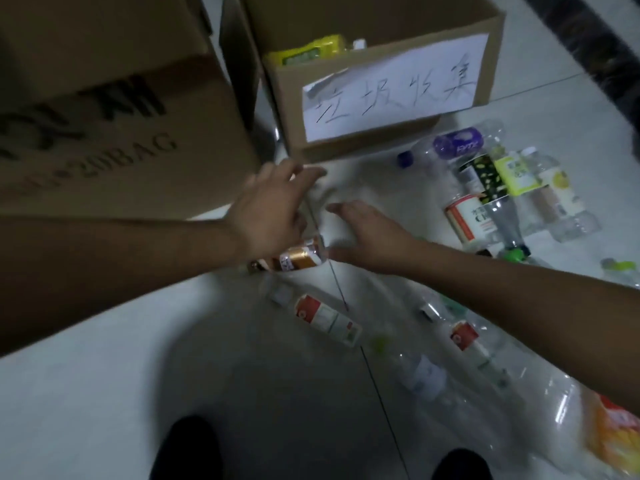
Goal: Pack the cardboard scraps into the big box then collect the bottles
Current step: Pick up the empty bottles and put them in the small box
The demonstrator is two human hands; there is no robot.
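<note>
My left hand (273,206) reaches over a clear bottle with a gold-brown label (298,258) lying on the white tiled floor; its fingers are spread above the bottle, and motion blur hides whether they touch it. My right hand (370,233) hovers open just right of that bottle. Behind both hands stands an open cardboard box with a handwritten paper sign (391,95), holding a yellow-labelled bottle (311,51). Several empty plastic bottles lie scattered on the floor, such as a red-and-white labelled one (327,320) and a purple-labelled one (457,142).
A big closed cardboard box with black print (114,129) stands at the left. More bottles are piled at the right (509,188) and lower right (478,344). My two dark shoes (187,448) show at the bottom edge.
</note>
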